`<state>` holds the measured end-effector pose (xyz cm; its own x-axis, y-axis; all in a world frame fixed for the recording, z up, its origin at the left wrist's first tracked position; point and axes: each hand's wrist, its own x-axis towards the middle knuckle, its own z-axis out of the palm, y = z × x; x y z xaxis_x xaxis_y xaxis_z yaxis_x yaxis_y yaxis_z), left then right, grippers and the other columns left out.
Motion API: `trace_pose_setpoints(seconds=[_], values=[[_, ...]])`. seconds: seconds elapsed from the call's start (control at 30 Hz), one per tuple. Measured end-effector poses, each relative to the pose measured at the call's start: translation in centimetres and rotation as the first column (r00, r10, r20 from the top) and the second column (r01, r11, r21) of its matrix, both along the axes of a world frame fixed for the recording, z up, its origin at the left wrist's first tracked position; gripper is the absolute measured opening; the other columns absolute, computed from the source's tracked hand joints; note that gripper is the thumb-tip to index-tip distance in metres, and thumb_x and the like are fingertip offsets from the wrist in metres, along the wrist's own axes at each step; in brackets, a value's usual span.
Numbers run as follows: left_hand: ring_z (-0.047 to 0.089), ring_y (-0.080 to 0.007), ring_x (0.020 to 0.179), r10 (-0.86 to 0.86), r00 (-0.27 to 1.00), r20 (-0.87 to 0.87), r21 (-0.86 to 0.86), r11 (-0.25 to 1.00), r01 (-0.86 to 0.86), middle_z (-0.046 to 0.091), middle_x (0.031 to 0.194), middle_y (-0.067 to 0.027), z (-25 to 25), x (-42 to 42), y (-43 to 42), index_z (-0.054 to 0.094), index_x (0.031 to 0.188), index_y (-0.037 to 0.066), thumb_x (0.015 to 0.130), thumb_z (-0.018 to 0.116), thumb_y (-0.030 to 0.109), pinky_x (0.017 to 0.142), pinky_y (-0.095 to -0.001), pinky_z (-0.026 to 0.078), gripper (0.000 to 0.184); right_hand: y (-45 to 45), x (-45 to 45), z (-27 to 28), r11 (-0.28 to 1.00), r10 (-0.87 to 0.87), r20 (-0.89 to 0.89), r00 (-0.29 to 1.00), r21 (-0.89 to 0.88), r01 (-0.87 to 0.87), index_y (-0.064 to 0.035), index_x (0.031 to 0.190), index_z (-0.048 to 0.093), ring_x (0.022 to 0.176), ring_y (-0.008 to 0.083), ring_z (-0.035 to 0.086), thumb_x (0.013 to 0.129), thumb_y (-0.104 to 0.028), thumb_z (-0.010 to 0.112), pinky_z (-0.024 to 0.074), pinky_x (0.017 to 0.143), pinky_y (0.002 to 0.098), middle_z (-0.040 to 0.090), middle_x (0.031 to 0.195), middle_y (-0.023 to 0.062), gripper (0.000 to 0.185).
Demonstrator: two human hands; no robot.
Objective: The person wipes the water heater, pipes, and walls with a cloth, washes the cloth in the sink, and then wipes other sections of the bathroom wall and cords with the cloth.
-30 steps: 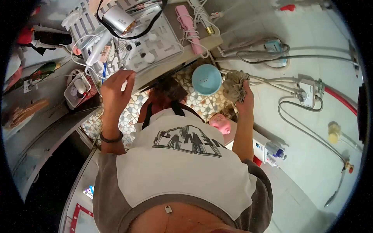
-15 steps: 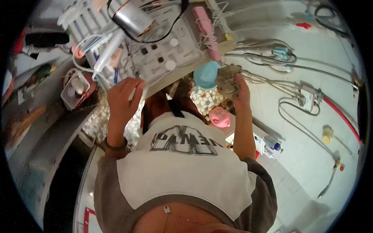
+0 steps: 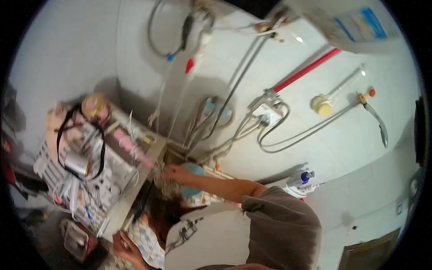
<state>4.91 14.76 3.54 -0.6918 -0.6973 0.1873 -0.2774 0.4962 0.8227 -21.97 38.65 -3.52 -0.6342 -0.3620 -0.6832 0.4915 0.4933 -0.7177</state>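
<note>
My right hand (image 3: pixel 176 173) is stretched out beside the table corner, its fingers closed on a grey-brown crumpled cloth (image 3: pixel 164 183). The cloth is blurred and partly covered by the fingers. Behind and below that hand, a light-blue basin (image 3: pixel 194 169) shows on the floor. At the front edge of the table (image 3: pixel 118 221), my left hand (image 3: pixel 125 247) is low with its fingers curled in. Whatever it may hold is hidden. On the table nearby lie a white tray (image 3: pixel 118 182) of small items, a pink cord-wrapped appliance (image 3: pixel 130 145) and a silver cylinder with a black strap (image 3: pixel 76 164).
A red-and-white small basket (image 3: pixel 75 240) stands left of the table. On the tiled wall hang hoses, a red pipe (image 3: pixel 306 72), a yellow-headed brush (image 3: pixel 323 107) and a hand sprayer (image 3: pixel 377 123). Bottles (image 3: pixel 299 180) stand on the right. A brown door (image 3: pixel 370 252) is at lower right.
My view has swung to the right and up, so more wall shows and the table sits at left. My right hand still has the cloth, now close to the table corner.
</note>
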Motion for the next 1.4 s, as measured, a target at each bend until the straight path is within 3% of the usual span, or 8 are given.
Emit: trace_pose_setpoints(seconds=[0.07,0.2,0.43,0.53,0.6,1.17,1.27,1.4], values=[[0.063,-0.0326,0.069,0.141,0.958,0.248,-0.421,0.907,-0.025,0.069,0.076,-0.0113,5.7,0.3,4.5,0.072,0.099,0.007,0.098,0.059,0.035,0.062,-0.0455,0.050,0.031,2.1,-0.1,3.6,0.997,0.072,0.025,0.997,-0.005,-0.072,-0.0036,0.154,0.024,0.139,0.0301,0.037,0.083,-0.052,0.075,0.0336,0.112,0.0391,0.029,0.156,0.0188,0.100],[0.057,-0.0288,0.053,0.031,0.990,-0.139,-0.238,0.969,-0.064,0.065,0.065,-0.0127,0.3,1.6,7.5,0.073,0.091,0.005,0.100,0.057,0.033,0.048,-0.0416,0.045,0.034,6.8,-0.5,2.0,0.998,0.016,0.033,0.999,-0.062,-0.014,-0.0044,0.155,0.022,0.143,0.0298,0.031,0.083,-0.054,0.074,0.0299,0.115,0.0435,0.028,0.157,0.0189,0.102],[0.064,-0.0298,0.062,-0.024,0.969,0.248,-0.185,0.980,0.072,0.069,0.072,-0.0153,2.9,5.6,7.4,0.074,0.094,0.003,0.098,0.057,0.040,0.056,-0.0388,0.050,0.041,11.0,4.0,1.0,0.991,-0.060,0.001,0.998,-0.118,0.060,-0.0088,0.156,0.021,0.144,0.0293,0.029,0.085,-0.052,0.072,0.0295,0.115,0.0456,0.027,0.158,0.0160,0.097],[0.066,-0.0306,0.071,-0.111,0.990,-0.084,-0.330,0.941,0.077,0.070,0.086,-0.0200,1.5,8.5,6.9,0.073,0.103,0.003,0.097,0.058,0.042,0.063,-0.0408,0.052,0.042,11.2,7.2,-0.7,0.992,-0.082,0.062,0.995,-0.087,0.088,-0.0099,0.157,0.018,0.145,0.0306,0.028,0.084,-0.050,0.074,0.0277,0.115,0.0467,0.028,0.158,0.0158,0.100],[0.060,-0.0318,0.064,-0.172,0.980,-0.100,-0.236,0.961,0.144,0.062,0.076,-0.0174,1.6,10.7,6.6,0.062,0.087,-0.005,0.099,0.055,0.009,0.058,-0.0398,0.046,0.020,10.7,11.3,-2.2,0.967,-0.218,0.131,0.967,-0.108,0.233,-0.0108,0.157,0.016,0.145,0.0317,0.028,0.083,-0.047,0.077,0.0258,0.115,0.0491,0.029,0.157,0.0163,0.103],[0.061,-0.0247,0.068,0.029,0.964,-0.264,-0.229,0.969,-0.092,0.065,0.077,-0.0123,1.6,24.2,10.2,0.066,0.091,-0.003,0.101,0.053,0.013,0.064,-0.0377,0.046,0.023,6.6,18.5,0.9,0.989,0.043,-0.159,0.986,-0.131,-0.064,-0.0051,0.150,0.037,0.128,0.0386,0.048,0.077,-0.036,0.079,0.0459,0.100,0.0482,0.042,0.148,0.0234,0.090],[0.061,-0.0243,0.068,0.031,0.948,-0.317,-0.184,0.978,-0.094,0.065,0.077,-0.0122,1.6,24.3,11.1,0.065,0.089,-0.004,0.099,0.054,0.010,0.063,-0.0368,0.047,0.020,9.3,16.9,0.3,0.994,0.043,-0.166,0.985,-0.090,-0.059,-0.0031,0.147,0.040,0.116,0.0254,0.055,0.079,-0.035,0.079,0.0426,0.095,0.0395,0.058,0.130,0.0149,0.085],[0.062,-0.0236,0.067,0.023,0.940,-0.340,-0.211,0.972,-0.101,0.064,0.077,-0.0118,1.5,24.7,12.1,0.065,0.088,-0.003,0.099,0.054,0.008,0.061,-0.0363,0.047,0.019,13.5,15.3,2.4,0.958,0.062,-0.412,0.909,0.279,0.061,-0.0061,0.137,0.052,0.109,0.0293,0.060,0.075,-0.024,0.079,0.0486,0.092,0.0404,0.059,0.127,0.0152,0.070]])
